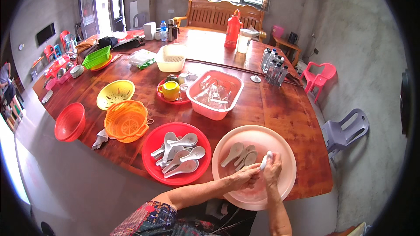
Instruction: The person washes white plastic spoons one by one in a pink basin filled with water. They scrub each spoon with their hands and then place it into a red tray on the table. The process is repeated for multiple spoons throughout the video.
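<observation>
Over the pale pink basin (286, 183), my two hands meet at a small white soup spoon (264, 162), partly hidden by fingers. My right hand (273, 169) is closed around it. The fingers of my left hand (246, 178) are pinched at its lower end. Several white soup spoons (233, 154) lie in the basin, left of my hands. Beside the basin, a red round tray (151, 166) carries a pile of white spoons (177, 154) with short handles.
Behind the basin stands a pink rectangular tub (236, 92) of clear glasses. Left of it are a red plate with a yellow cup (169, 90), an orange colander (127, 122), a yellow colander (109, 91) and a red basket (70, 122). Bottles (275, 72) and a red thermos (233, 30) stand farther back.
</observation>
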The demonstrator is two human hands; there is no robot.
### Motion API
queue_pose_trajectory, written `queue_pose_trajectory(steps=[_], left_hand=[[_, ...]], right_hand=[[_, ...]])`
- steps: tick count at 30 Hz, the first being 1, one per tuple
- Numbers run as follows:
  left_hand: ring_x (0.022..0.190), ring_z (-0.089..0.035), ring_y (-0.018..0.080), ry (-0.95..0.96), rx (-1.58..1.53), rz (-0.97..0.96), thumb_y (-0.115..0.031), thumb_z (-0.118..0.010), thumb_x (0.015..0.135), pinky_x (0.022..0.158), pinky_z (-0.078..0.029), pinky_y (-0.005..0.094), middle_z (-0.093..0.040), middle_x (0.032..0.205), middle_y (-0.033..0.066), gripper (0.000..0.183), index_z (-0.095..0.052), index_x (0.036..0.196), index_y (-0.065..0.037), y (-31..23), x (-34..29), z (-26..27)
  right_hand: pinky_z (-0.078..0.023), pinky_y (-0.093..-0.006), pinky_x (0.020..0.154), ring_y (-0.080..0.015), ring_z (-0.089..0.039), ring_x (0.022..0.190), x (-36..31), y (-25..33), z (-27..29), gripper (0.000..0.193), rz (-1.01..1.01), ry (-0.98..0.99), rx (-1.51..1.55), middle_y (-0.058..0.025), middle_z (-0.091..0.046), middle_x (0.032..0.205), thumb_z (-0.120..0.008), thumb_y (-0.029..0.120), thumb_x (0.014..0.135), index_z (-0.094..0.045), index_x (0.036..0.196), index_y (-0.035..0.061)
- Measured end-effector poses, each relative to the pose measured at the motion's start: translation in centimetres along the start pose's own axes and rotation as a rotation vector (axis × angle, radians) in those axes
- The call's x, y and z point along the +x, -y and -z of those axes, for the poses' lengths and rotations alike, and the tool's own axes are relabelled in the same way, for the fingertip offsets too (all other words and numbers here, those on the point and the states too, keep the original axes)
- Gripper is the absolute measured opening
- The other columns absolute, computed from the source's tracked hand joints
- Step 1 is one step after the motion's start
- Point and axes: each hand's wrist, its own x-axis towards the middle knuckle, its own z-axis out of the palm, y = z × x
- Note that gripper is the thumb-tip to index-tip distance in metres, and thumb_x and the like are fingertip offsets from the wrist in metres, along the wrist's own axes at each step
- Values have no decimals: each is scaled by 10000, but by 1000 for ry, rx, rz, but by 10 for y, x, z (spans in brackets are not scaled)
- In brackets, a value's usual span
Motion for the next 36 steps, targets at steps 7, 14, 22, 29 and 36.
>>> queue_pose_trajectory(steps=[7, 14, 22, 29, 36], left_hand=[[486, -277, 26, -132, 194, -124, -264, -419, 939, 420, -251, 177, -327, 608, -94, 272, -512, 1192, -234, -9, -4, 3], [524, -309, 20, -16, 294, -84, -310, -448, 930, 448, -255, 170, -374, 674, -79, 358, -423, 1274, -214, -24, -14, -1], [591, -394, -3, 117, 601, -171, -291, -495, 916, 495, -303, 149, -510, 795, -81, 328, -486, 1202, -132, -12, -2, 17], [513, -388, 33, -197, 482, -188, -205, -442, 901, 444, -313, 168, -477, 703, -41, 314, -495, 1204, -141, -23, -12, 0], [487, -307, 42, -400, 295, -36, -390, -416, 910, 438, -242, 204, -386, 625, -72, 245, -555, 948, -192, -25, -10, 2]], right_hand=[[-423, -400, 804, -320, -490, 934, -40, 47, 5, 125, 131, 67, 100, -160, -433, 1028, -603, 7, 745, -577, 865, 34], [-432, -384, 786, -297, -483, 915, -9, 40, 6, 168, 13, 111, 190, -167, -379, 1067, -608, 126, 810, -527, 939, 55], [-477, -338, 524, -196, -551, 576, 27, -15, 7, 159, -315, 182, 507, -79, -526, 626, -499, 185, 873, -502, 918, 33], [-472, -465, 769, -422, -570, 867, 6, -93, 14, 236, 86, 752, -739, -263, -545, 928, -554, 248, 791, -638, 914, 65], [-474, -376, 683, -271, -572, 747, -21, 19, 10, 145, 7, 454, 74, -110, -557, 816, -628, 172, 753, -642, 858, 73]])
